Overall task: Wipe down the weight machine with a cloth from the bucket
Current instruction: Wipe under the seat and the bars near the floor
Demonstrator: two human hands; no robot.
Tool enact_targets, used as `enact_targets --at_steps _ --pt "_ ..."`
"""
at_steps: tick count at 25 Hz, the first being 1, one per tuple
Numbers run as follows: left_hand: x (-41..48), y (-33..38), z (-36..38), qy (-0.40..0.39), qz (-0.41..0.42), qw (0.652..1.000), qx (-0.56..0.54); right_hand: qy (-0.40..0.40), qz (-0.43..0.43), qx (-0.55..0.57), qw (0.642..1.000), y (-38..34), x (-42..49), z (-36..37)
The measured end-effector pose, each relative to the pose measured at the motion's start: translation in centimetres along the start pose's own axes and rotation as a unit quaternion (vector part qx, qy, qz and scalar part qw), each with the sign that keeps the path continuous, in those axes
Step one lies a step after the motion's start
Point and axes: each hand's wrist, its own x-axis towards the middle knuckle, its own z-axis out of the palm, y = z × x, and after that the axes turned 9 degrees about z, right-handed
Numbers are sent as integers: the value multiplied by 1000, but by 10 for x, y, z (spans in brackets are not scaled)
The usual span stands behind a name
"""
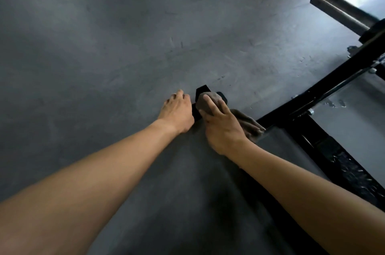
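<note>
- The right hand (pixel 223 123) has its grip closed over the brown cloth (pixel 251 126), fingers curved round the bunched part and pressing it onto the low end of the machine's black frame bar (pixel 312 96); a loose tail of cloth trails out behind the wrist along the same bar
- The bar's long axis runs from that capped end (pixel 201 90) on the floor (pixel 104 46) up and away to the person's right, toward the steel peg (pixel 337 10); judged from this, the unwiped length lies to the right of the grip, so the next stroke would have to travel along that axis, and the right hand is the nearer one
- The left hand (pixel 179 111) sits just beside the capped end, on its left side, fingers bent downward; whether its grip holds the cap or only rests against it and the floor I cannot tell
- A second black member (pixel 333 150) branches off toward the lower right, and wet-looking patches show on the floor near the joint
- Hidden or unclear: the bar end under the cloth and palm; the left fingertips; the rest of the machine, cut off at the right; the bucket, not in view; the floor's edges, none visible
</note>
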Motion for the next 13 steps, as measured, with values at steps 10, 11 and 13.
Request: enact_targets --at_steps 10,11,13 --pt "2 1 -2 -29 27 999 -20 27 35 81 996 -1 -6 6" --pt "2 2 0 -31 27 999 -24 28 42 111 993 1 2 8" --pt "2 6 5 -28 17 999 -31 30 59 158 985 -3 22 5"
